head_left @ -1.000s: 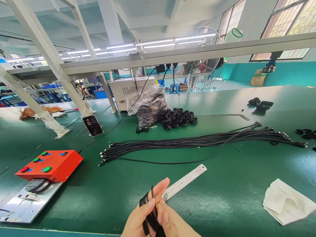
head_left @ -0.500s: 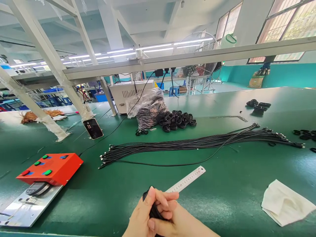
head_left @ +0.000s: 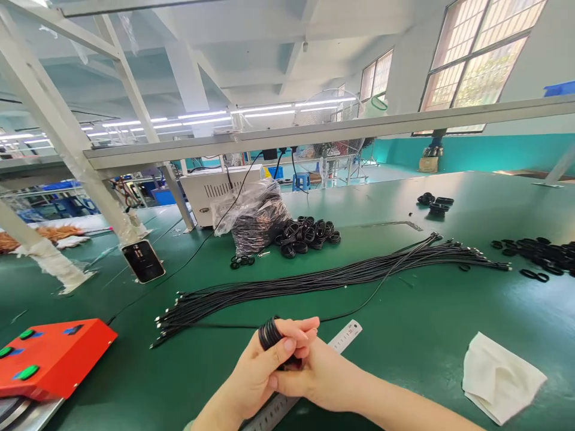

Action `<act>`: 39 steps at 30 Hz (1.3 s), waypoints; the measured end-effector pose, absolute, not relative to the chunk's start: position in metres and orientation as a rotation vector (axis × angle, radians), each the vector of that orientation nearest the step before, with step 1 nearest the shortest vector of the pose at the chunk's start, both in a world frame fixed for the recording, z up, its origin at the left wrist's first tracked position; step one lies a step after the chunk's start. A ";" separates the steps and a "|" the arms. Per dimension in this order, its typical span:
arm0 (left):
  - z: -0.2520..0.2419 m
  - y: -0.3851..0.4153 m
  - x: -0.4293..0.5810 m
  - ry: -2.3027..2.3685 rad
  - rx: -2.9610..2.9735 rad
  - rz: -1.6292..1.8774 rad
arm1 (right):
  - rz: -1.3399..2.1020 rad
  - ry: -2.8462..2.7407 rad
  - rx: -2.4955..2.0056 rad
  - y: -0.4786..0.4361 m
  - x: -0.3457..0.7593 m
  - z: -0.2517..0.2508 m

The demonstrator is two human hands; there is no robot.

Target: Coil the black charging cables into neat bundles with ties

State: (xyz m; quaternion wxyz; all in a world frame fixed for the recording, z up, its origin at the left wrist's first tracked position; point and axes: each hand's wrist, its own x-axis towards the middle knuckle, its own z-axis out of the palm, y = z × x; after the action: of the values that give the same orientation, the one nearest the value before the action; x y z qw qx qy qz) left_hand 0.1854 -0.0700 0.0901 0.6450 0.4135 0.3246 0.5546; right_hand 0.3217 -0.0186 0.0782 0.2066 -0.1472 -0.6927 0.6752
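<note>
A small coil of black cable (head_left: pixel 269 334) sits between my two hands, its upper loops showing over the index side of my left hand (head_left: pixel 251 374). That hand is closed around the coil, thumb laid across the front. My right hand (head_left: pixel 321 374) is closed against it from the other side, fingers pressed in with the left ones and covering the coil's lower part. Under both hands lies a steel ruler (head_left: pixel 345 337), partly hidden by them. Just beyond stretches a long bundle of straight black cables (head_left: pixel 309 281) with metal plugs at the ends.
Coiled black cables (head_left: pixel 308 234) lie beside a clear plastic bag (head_left: pixel 256 224) at the back. Black rings (head_left: pixel 545 254) are at right, a white cloth (head_left: pixel 501 377) at front right. A red box with green buttons (head_left: pixel 67 353) and a phone (head_left: pixel 143 261) stand left.
The view has turned to the right and tilted up. My hands have turned with the coil, so its loops now show more plainly above my left hand. They cover a different part of the ruler.
</note>
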 end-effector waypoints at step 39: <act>0.079 -0.051 0.166 1.255 0.970 1.088 | 1.278 -2.070 -1.103 -0.016 0.312 0.031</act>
State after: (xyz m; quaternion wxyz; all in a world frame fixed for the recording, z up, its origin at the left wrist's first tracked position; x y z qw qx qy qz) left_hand 0.1664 -0.0513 0.0792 0.5722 0.4136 0.5350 0.4640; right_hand 0.3123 -0.0156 0.0312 0.2331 -0.4015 -0.7536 0.4654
